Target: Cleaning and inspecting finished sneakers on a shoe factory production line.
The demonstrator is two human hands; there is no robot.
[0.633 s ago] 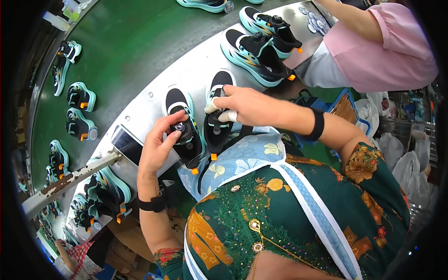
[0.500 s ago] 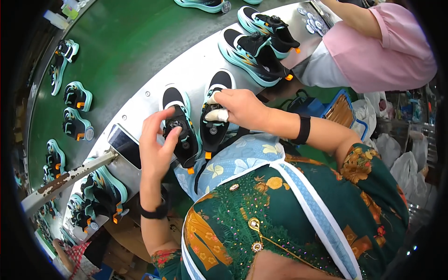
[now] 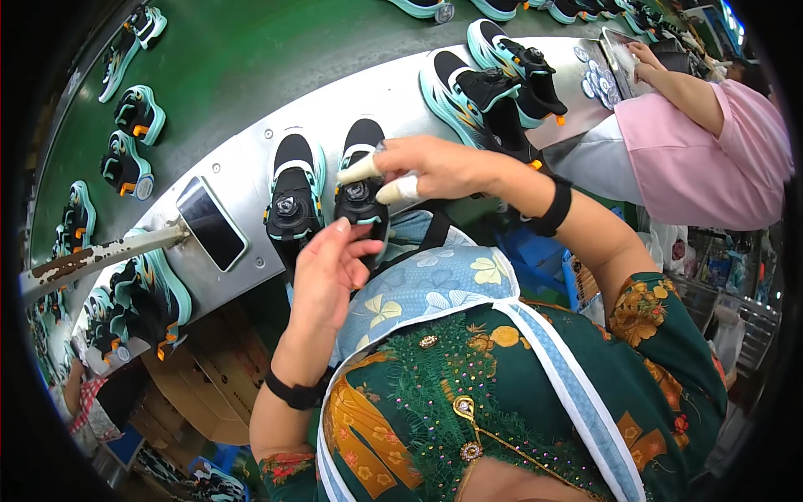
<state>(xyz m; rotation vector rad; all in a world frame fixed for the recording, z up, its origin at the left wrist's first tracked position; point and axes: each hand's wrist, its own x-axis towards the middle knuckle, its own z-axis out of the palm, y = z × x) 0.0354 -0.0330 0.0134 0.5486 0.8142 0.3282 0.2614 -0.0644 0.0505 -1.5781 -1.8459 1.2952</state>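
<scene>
A pair of black sneakers with pale teal soles lies side by side in front of me: the left sneaker (image 3: 294, 180) and the right sneaker (image 3: 362, 138). Each carries a round lacing dial on its tongue. Light-coloured covers wrap the thumb and a finger of my right hand (image 3: 427, 167), which closes around the right sneaker's dial (image 3: 358, 191). My left hand (image 3: 326, 272) hovers at that sneaker's collar, its fingers loosely apart and partly curled, holding nothing visible. It hides much of both heels.
A phone (image 3: 211, 224) lies on the metal ledge (image 3: 238, 159) beside a chipped metal bar (image 3: 100, 255). Another sneaker pair (image 3: 473, 92) stands to the right, near a co-worker in a pink top (image 3: 694, 167). More sneakers (image 3: 125, 163) sit on the green surface (image 3: 226, 67).
My left hand has moved from the left sneaker's dial to the right sneaker's collar. My right hand stays at the right sneaker's dial. The whole view has shifted slightly.
</scene>
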